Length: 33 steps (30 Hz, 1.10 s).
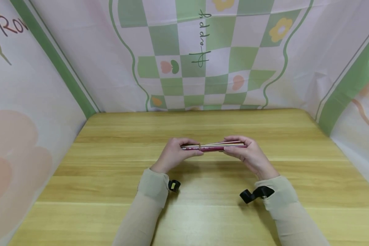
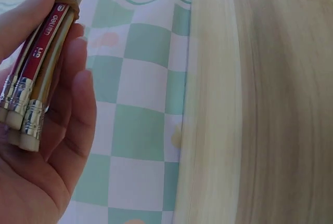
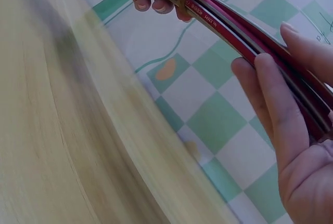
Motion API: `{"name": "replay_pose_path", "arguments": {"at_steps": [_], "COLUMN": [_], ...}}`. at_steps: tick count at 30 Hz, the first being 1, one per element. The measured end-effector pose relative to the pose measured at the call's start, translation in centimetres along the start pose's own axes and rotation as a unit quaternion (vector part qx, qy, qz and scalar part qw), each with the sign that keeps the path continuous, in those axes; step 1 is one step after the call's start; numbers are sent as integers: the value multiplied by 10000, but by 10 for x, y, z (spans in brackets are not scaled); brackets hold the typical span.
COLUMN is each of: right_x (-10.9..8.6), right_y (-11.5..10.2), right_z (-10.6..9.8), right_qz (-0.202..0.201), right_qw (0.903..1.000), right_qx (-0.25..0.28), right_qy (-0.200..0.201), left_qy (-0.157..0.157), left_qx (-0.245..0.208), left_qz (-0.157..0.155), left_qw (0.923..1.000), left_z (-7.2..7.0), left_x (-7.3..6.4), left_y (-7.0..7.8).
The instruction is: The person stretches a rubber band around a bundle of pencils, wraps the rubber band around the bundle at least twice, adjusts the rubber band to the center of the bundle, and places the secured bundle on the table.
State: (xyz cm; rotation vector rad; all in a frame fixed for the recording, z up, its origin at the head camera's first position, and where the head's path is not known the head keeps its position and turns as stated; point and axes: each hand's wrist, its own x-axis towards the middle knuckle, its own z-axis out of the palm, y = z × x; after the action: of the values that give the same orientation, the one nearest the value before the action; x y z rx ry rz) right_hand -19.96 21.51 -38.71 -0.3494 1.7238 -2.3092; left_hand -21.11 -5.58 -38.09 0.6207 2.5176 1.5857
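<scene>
A bundle of several pencils point(image 1: 213, 149), red and striped, is held level above the table between both hands. A tan rubber band point(image 2: 68, 4) wraps the bundle near its eraser end. My left hand point(image 1: 176, 153) grips that end, its thumb on one side and its fingers on the other. Silver ferrules and pale erasers point(image 2: 29, 142) point toward the left palm in the left wrist view. My right hand point(image 1: 253, 156) pinches the other end of the bundle between thumb and fingers. Past the band, the pencils spread slightly; their far tips are hidden by the right hand.
The wooden table point(image 1: 203, 218) lies beneath both hands. Behind it hangs a green-and-white checkered cloth point(image 1: 193, 41), with printed fabric walls point(image 1: 24, 89) at both sides. Each wrist wears a black camera mount point(image 1: 256, 194) over a beige sleeve point(image 1: 155, 188).
</scene>
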Motion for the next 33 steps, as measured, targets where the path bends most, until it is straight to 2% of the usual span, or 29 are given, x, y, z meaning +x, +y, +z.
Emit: {"name": "replay_pose_path", "arguments": {"at_steps": [8,14,19,26,30,33], "right_x": [0,1,1,2,2,2], "right_y": [0,2,6,9,8,8], "right_z": [-2,-1,-1,6,8,8], "right_qz": [185,166,56,126,148,101], "right_qw": [9996,9979,9962,9943,9948,9939], "right_qx": [-183,-573,-848,-1032,-1006,-1098], "right_qy": [-120,-237,-206,-220,-81,-29], "left_qy": [166,295,328,356,456,405], "left_qx": [70,566,883,1435,1529,1568], "left_qz": [247,560,668,1115,1152,1151], "left_qw": [9995,9964,9933,9827,9804,9801], "left_z": [1,5,10,18,20,19], "left_x": [-1,-1,-1,0,0,1], "left_y": [0,1,4,5,5,5]}}
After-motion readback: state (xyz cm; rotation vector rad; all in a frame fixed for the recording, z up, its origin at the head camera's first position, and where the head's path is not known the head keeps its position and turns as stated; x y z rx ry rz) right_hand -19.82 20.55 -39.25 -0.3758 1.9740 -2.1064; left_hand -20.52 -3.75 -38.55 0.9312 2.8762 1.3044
